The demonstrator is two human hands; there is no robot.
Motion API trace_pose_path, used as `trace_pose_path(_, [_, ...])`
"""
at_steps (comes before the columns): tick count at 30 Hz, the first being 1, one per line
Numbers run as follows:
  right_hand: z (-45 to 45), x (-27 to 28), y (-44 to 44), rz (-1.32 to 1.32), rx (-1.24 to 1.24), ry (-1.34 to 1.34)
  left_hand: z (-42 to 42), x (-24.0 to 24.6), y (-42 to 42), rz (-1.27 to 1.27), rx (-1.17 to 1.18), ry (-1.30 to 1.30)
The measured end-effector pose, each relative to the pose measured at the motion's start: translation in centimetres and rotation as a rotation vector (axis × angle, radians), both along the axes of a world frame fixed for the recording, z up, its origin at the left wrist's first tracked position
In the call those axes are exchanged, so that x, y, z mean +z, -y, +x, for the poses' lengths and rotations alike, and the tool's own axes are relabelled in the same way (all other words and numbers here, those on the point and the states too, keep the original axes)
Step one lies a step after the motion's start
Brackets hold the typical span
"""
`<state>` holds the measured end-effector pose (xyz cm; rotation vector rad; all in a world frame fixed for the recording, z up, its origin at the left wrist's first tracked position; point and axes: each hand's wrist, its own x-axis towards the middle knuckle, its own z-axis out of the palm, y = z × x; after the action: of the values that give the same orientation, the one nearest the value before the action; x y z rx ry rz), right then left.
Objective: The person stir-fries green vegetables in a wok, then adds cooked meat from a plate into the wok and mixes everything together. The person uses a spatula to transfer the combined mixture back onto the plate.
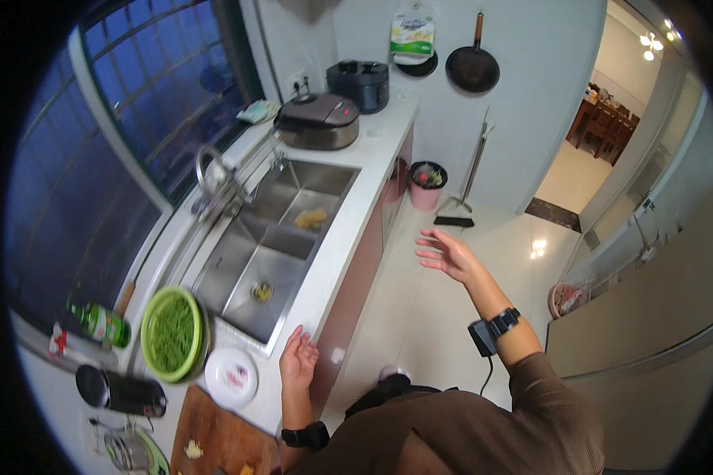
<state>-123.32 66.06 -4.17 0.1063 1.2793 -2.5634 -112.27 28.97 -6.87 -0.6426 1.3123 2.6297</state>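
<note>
My left hand (299, 358) is raised beside the counter's front edge, palm turned up and fingers a little bent, with nothing in it. Out over the tiled floor, my right hand (448, 256) is also bare, its fingers apart. Nearest to the left hand are a white plate (230, 378) with a printed pattern and a steel double-bowl sink (282, 261). A green basket (199, 332) of leafy greens (173, 335) stands left of the plate. On a wooden cutting board (223, 424) lies a small heap of chopped pale food (193, 449).
A faucet (217, 178) rises behind the sink. A rice cooker (318, 122) and a dark electric cooker (359, 86) stand at the counter's far end. On the floor are a pink bin (426, 193) and a broom (454, 221). A green bottle (104, 323) is by the window.
</note>
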Motion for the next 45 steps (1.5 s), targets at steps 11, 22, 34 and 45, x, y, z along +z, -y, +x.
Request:
trace_pose_path(11, [-18.6,-6.9,-23.1,-0.071,-0.378,0.155,-31.8,4.1,-14.7,-0.139,-0.278,-0.136])
trace_pose_path(22, [-57.0,-3.7,-28.1,0.089,-0.178,0.046,-44.1,2.8,-22.7,-0.141,0.148,-0.106])
trace_pose_path(34, [-86.0,-1.0,-27.0,0.115,-0.279,-0.006,-61.0,2.8,-24.9,-0.112,0.325,-0.155])
trace_pose_path(45, [-110.0,-2.5,-29.2,-0.077,-0.336,-0.244,-60.2,2.6,-32.5,-0.184,0.747,-0.105])
